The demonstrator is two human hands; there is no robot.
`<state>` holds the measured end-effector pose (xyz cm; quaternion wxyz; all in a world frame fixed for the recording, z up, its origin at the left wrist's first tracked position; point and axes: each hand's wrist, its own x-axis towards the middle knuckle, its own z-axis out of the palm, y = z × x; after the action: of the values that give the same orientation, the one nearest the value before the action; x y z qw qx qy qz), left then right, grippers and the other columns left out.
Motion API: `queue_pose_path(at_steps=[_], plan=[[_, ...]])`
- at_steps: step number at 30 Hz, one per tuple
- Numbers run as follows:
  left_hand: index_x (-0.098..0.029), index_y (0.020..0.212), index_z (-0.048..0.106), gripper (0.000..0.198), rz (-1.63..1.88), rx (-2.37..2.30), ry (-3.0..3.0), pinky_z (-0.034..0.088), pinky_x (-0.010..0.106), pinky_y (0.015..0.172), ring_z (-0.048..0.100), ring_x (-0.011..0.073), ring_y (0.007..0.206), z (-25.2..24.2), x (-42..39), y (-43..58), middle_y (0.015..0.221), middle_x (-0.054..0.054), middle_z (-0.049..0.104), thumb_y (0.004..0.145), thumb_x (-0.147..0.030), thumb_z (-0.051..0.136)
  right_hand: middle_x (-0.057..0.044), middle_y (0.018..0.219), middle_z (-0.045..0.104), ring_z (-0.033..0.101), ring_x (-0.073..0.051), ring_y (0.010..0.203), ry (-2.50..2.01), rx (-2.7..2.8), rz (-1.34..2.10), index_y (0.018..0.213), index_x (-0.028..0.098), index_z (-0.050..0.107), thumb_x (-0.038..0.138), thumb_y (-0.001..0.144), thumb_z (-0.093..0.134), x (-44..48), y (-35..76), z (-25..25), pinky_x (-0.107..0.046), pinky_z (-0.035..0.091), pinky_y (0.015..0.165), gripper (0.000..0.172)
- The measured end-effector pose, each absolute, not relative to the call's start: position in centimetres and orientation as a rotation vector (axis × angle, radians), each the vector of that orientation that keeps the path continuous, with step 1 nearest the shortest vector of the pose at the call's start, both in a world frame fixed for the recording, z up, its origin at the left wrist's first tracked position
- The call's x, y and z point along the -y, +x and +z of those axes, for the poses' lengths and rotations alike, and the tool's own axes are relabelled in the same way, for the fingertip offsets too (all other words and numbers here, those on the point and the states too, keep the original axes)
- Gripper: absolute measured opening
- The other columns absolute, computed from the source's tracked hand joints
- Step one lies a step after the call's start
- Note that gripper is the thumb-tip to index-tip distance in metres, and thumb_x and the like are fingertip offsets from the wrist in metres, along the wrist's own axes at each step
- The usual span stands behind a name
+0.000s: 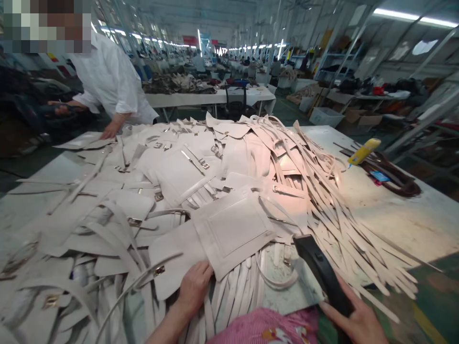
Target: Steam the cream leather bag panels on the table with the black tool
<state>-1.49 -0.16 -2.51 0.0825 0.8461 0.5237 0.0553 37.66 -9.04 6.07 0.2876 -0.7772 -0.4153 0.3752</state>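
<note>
My left hand grips the lower edge of a pale beige leather bag panel with a stitched rectangle on it, fingers curled at the edge. The panel lies tilted on a heap of similar pieces. My right hand is wrapped around a black handheld tool with a long barrel; its kind is not clear. The tool's blunt tip is close to the panel's right corner. Just below the panel, several pale straps fan out toward me. A flap with a small metal clasp lies to the left.
Heaped leather pieces, buckles and long straps cover much of the table. A yellow bottle and coiled dark brown strips sit at right. Across the table, a co-worker in white rests a hand on the pieces.
</note>
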Motion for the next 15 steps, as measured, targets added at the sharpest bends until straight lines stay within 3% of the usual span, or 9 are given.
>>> queue_pose_path(at_steps=[5,10,12,15], plan=[[-0.018,0.078,0.059,0.025,0.385,-1.641,2.323,0.041,0.027,0.07,0.053,0.0174,0.077,-2.4,1.1,-1.9,0.079,0.005,0.058,0.078,-0.007,0.037,-0.008,0.137,0.042,0.031,-0.027,0.128,-1.723,1.388,1.44,0.136,0.015,0.031,0.029,0.068,0.062,7.9,33.3,6.2,-0.04,0.024,0.108,0.075],[-0.018,0.085,0.06,0.019,0.58,-1.727,1.771,0.042,0.027,0.072,0.056,0.018,0.08,-1.6,2.9,-1.2,0.082,0.005,0.061,0.075,-0.018,0.044,-0.007,0.131,0.05,0.041,-0.03,0.122,-1.615,1.606,1.529,0.131,0.019,0.041,0.014,0.059,0.059,5.3,27.9,6.4,-0.043,0.029,0.104,0.074],[-0.016,0.09,0.062,0.024,0.566,-1.723,1.378,0.042,0.025,0.062,0.056,0.0161,0.065,-2.0,4.0,-0.6,0.067,0.003,0.061,0.073,-0.022,0.046,-0.006,0.129,0.053,0.047,-0.03,0.117,-1.624,1.65,1.518,0.131,0.02,0.041,0.012,0.058,0.057,4.5,26.8,6.6,-0.042,0.034,0.1,0.075],[-0.011,0.085,0.064,0.028,0.538,-1.539,0.913,0.03,0.021,0.043,0.039,0.0096,0.039,-2.7,4.7,0.5,0.042,-0.004,0.046,0.065,-0.028,0.052,-0.005,0.125,0.056,0.051,-0.029,0.112,-1.625,1.684,1.525,0.131,0.021,0.04,0.009,0.055,0.054,3.9,26.3,6.9,-0.041,0.038,0.096,0.078]])
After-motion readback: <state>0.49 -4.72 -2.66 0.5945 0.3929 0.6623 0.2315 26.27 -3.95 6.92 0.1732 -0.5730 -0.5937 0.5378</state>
